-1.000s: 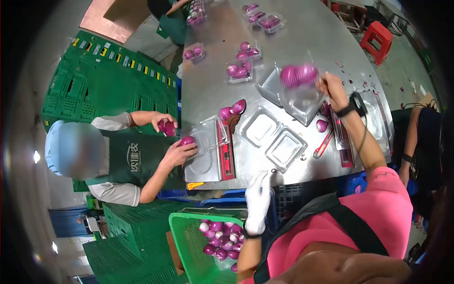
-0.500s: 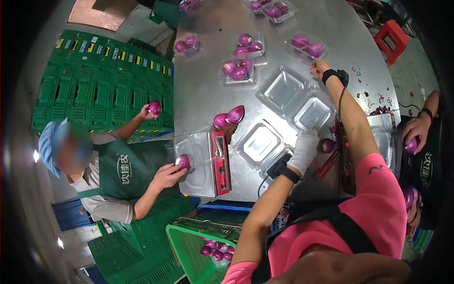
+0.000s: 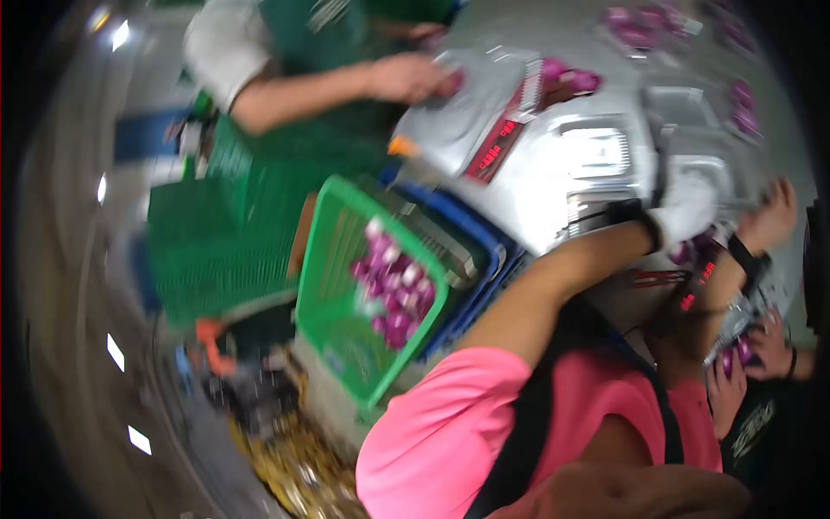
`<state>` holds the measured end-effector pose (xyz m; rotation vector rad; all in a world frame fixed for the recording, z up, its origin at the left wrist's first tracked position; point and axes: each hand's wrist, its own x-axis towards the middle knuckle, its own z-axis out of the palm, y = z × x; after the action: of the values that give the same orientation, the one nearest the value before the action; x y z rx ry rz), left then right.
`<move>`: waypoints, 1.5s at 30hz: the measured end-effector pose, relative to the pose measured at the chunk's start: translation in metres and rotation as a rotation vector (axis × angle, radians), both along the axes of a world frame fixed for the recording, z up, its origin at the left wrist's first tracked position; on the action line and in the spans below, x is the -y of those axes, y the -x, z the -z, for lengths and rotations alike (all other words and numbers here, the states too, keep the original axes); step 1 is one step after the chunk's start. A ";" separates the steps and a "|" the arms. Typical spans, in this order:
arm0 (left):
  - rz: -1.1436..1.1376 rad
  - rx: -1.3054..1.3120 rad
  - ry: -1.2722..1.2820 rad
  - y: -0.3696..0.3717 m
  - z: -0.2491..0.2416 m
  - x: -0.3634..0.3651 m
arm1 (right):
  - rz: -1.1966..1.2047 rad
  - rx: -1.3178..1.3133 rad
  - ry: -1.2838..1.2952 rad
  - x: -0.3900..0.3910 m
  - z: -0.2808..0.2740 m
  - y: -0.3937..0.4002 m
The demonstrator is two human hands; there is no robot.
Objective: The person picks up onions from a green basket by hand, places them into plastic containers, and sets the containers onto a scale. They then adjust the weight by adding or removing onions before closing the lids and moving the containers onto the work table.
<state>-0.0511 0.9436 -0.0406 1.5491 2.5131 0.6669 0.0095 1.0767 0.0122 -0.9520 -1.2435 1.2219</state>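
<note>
The view is smeared by motion. My left hand [image 3: 689, 208], in a white glove, is at the near edge of an open clear clamshell container [image 3: 679, 105]; its fingers are too blurred to read. To its right, my bare right hand [image 3: 771, 214] is raised over the table with its fingers apart and nothing visible in it. Another clear plastic tray [image 3: 596, 154] lies left of the glove. Below my hands is a scale with a red lit display [image 3: 706, 275], with purple onions [image 3: 682, 253] beside it.
A green basket [image 3: 309, 290] of purple onions [image 3: 398, 298] stands at the table's near side. Left, a co-worker's hand [image 3: 413, 78] holds an onion over another scale [image 3: 495, 149]. Packed onions [image 3: 640, 30] lie farther back. A second co-worker's hands [image 3: 750, 350] hold onions at right.
The camera has swung left and down, bringing the basket and floor more into view. My right hand has drawn back from the packed onions toward my gloved hand.
</note>
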 end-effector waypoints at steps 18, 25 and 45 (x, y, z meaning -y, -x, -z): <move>-0.047 -0.335 -0.609 0.001 -0.148 0.228 | -1.028 -0.248 0.662 0.184 -0.111 -0.044; -0.160 -0.072 -0.709 -0.017 -0.190 0.499 | -1.408 0.299 0.560 0.346 -0.091 -0.026; -0.833 0.027 1.077 0.177 0.110 0.633 | -1.134 0.498 0.393 0.530 -0.073 -0.064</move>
<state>-0.2281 0.3101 -0.1501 0.1281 2.6199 -0.5885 0.0731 0.5470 0.0856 -0.8411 -2.1230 2.2508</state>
